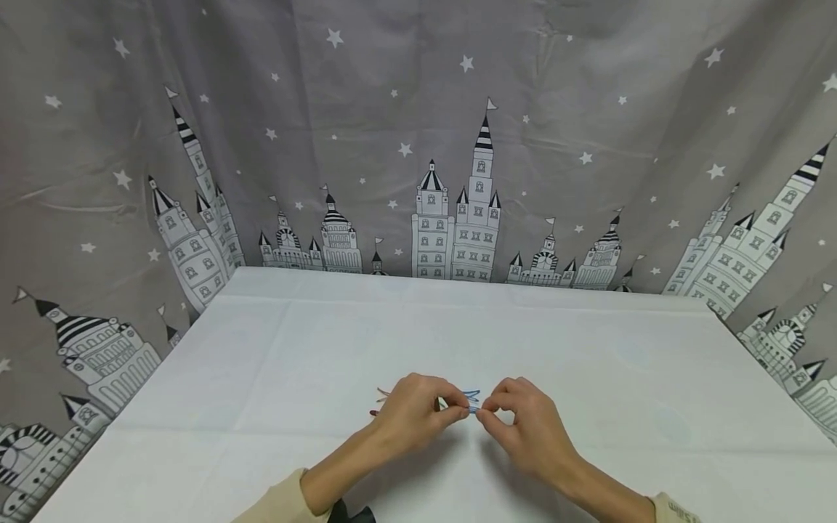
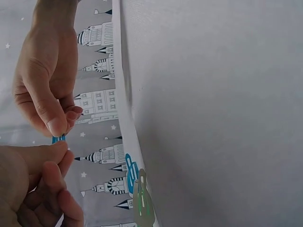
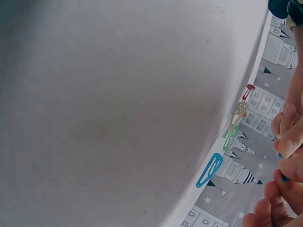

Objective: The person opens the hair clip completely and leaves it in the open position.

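Note:
In the head view, a blue snap hair clip (image 1: 474, 410) spans the small gap between my fingertips. My left hand (image 1: 415, 415) pinches its left end between thumb and forefinger. The right hand (image 1: 528, 425) pinches the other end. The left wrist view shows a short blue strip of the held clip (image 2: 58, 139) between the two hands, the rest covered by fingers. Behind the hands, on the table, lies another blue hair clip (image 3: 209, 169). Beside it are a green clip (image 3: 230, 138), a beige clip (image 3: 238, 116) and a red clip (image 3: 248, 91).
A white cloth covers the table (image 1: 314, 341). A bit of orange (image 3: 244, 114) shows at the beige clip's edge. Behind the table hangs a grey curtain (image 1: 366, 102) printed with castles and stars.

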A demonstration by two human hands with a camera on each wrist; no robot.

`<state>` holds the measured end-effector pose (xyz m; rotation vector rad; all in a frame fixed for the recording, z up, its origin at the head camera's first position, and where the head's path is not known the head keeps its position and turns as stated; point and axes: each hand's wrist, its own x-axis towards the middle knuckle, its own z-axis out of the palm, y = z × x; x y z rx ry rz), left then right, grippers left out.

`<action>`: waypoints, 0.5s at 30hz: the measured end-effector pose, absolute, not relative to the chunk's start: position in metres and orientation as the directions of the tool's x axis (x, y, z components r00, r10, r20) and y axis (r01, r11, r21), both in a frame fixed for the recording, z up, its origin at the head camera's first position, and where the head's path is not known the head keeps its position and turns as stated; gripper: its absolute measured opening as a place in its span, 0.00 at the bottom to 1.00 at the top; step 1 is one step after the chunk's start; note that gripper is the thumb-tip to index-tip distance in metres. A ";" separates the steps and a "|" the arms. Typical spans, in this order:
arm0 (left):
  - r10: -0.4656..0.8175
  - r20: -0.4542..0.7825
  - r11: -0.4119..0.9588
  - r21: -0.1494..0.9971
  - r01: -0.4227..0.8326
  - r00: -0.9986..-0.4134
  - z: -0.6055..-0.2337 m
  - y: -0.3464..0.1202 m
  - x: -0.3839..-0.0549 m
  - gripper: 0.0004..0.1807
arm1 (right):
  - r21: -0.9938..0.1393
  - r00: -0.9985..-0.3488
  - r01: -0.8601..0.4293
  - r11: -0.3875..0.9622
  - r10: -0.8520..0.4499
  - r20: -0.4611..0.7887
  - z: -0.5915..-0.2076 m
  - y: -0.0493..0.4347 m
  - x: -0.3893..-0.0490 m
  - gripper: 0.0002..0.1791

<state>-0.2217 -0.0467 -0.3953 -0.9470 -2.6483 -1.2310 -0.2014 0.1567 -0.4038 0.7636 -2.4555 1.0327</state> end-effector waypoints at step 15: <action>0.514 0.289 0.503 0.661 0.557 -0.808 -0.397 -0.050 -0.222 0.02 | -0.560 -0.814 -0.575 0.596 -0.353 0.461 -0.406 0.159 -0.202 0.06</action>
